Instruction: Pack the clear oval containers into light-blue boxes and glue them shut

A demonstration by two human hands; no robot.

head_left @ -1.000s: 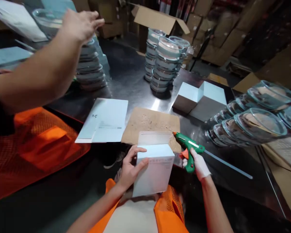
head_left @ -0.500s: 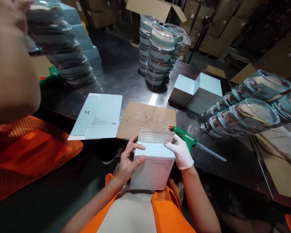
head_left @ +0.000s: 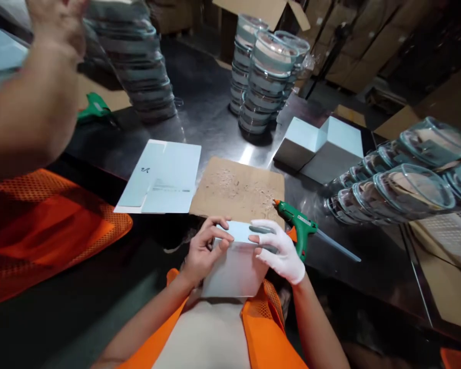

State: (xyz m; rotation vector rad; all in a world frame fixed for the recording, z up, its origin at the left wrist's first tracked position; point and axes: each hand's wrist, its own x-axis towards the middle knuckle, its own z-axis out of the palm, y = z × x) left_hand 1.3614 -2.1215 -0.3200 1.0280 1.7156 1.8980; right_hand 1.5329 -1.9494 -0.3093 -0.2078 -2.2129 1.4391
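I hold a pale blue carton box [head_left: 236, 269] against my body at the table's near edge. My bare left hand [head_left: 203, 249] grips its left top corner. My right hand [head_left: 279, 251], in a white glove, presses flat on the box's top flap, which lies folded down. A green glue gun [head_left: 297, 224] lies on the steel table just right of the box, its nozzle resting on a brown cardboard sheet [head_left: 238, 188] spotted with glue.
A flat unfolded carton [head_left: 159, 177] lies left of the cardboard. Stacks of glass bowls [head_left: 267, 77] stand at the back, more lie tipped at the right [head_left: 403, 184]. Two folded boxes [head_left: 320, 148] sit mid-right. A co-worker's arm [head_left: 30, 102] lifts another bowl stack [head_left: 138, 61] at the left.
My right hand set down the glue gun, moved to the box and pressed the raised top flap down. The co-worker's arm took hold of the bowl stack and shifted it.
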